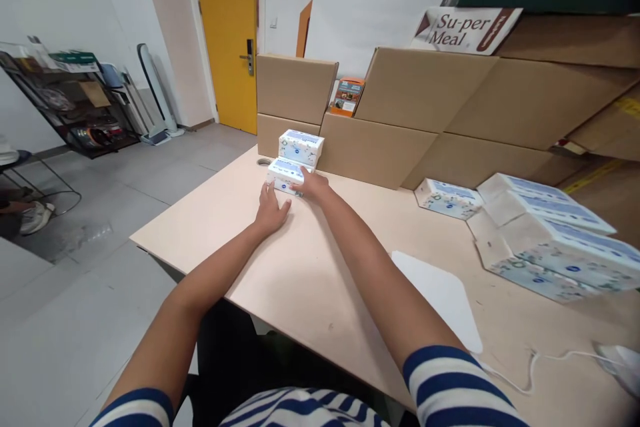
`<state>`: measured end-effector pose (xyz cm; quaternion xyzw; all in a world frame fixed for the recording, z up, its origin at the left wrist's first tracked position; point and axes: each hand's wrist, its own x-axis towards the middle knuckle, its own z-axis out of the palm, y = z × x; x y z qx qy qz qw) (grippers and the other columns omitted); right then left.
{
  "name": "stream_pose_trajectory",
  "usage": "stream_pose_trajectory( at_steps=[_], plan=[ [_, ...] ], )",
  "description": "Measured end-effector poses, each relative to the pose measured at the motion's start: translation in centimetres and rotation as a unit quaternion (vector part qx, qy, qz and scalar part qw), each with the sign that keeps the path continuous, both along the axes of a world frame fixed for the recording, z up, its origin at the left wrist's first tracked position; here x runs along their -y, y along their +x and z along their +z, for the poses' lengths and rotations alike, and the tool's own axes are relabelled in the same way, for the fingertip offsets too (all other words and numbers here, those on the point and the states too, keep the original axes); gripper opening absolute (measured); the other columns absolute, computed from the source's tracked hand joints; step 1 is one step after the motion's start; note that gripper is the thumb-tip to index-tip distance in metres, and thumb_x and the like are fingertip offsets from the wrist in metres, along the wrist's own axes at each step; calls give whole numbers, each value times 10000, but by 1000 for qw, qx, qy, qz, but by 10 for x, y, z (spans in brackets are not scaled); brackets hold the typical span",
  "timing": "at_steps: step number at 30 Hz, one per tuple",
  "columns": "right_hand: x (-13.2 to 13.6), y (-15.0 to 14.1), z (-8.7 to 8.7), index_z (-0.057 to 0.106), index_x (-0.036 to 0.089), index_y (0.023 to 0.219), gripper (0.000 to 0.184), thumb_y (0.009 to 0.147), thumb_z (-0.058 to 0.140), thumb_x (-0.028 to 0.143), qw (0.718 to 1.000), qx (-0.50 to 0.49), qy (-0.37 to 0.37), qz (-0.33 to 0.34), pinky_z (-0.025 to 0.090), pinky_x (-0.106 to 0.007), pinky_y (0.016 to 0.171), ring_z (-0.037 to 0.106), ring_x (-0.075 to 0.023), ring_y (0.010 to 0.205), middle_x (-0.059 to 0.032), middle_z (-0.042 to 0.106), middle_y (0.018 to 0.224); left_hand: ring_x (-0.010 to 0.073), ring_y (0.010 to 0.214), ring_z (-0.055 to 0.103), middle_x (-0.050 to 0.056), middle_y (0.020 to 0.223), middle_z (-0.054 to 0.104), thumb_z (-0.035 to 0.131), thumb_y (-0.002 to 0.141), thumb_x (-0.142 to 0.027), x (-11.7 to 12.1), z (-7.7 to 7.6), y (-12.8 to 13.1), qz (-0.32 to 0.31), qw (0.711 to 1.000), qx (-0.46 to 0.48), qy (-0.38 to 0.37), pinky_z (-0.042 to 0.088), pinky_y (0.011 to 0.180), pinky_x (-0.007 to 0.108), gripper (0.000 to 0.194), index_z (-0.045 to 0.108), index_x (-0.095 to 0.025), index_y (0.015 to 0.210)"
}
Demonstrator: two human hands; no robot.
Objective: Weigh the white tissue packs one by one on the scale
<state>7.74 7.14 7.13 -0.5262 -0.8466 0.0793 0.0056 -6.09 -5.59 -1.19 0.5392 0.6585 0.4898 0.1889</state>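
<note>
Blue-lettered white pack (284, 184) between fingers (303, 173)

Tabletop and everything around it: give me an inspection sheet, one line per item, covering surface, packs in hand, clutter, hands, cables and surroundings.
Surface: pale table, small marks visible.
Job's things: front tissue pack at both hands; rear tissue pack behind it, higher.
Clutter: white sheet; more packs at right.
Hands: left hand at the front pack's near side; right hand at its right end.
Cables: white cable, loosely curved.
Surroundings: cardboard boxes behind; yellow door.
</note>
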Motion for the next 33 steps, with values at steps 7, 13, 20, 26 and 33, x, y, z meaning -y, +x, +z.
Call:
stream_pose_trajectory(
  at_steps=[7, 13, 20, 26, 33],
  plan=[
    [14, -12, 20, 193, 216, 1835, 1130, 980, 691, 760, 995, -44, -58, -72, 501, -596, 1244, 559, -424, 1588, -253, 492, 1770, 459, 1794, 60, 359, 1841, 74, 695, 961, -425, 2, 15, -5, -2, 995, -84, -43, 74, 1478, 576, 891, 346, -4, 1664],
    [18, 40, 30, 281, 267, 1812, 1055, 967, 741, 700, 993, -107, -3, -43, 482, -561, 1268, 551, -412, 1576, -170, 574, 1728, 417, 1793, 128, 309, 1855, 103, 605, 991, -494, -7, 22, -9, 17, 985, -161, -62, 146, 1474, 555, 867, 370, -30, 1684],
    [12, 217, 18, 580, 248, 1629, 543, 1134, 513, 462, 983, -122, 81, -108, 418, -377, 1310, 570, -274, 1560, -98, 647, 1674, 500, 1782, 118, 335, 1860, 172, 507, 985, -658, -23, 15, -11, 27, 962, -250, -111, 180, 1403, 756, 917, 434, -89, 1701],
    [-9, 339, 11, 262, -11, 1756, 840, 1125, 278, 545, 920, -87, 104, -368, 248, -675, 1374, 248, -450, 1744, -395, 291, 1809, 490, 1786, 106, 243, 1879, 264, 444, 1025, -627, -26, 22, 3, -3, 917, -326, -228, 154, 1389, 760, 802, 546, -193, 1691],
    [-55, 359, -26, 154, 101, 1825, 1232, 950, 416, 928, 925, -27, 9, -379, 224, -645, 1401, 110, -475, 1788, -372, 106, 1870, 468, 1771, 211, 204, 1877, 296, 426, 1051, -613, -20, 18, 3, -15, 916, -327, -234, 125, 1404, 732, 786, 519, -203, 1715]
  ],
)
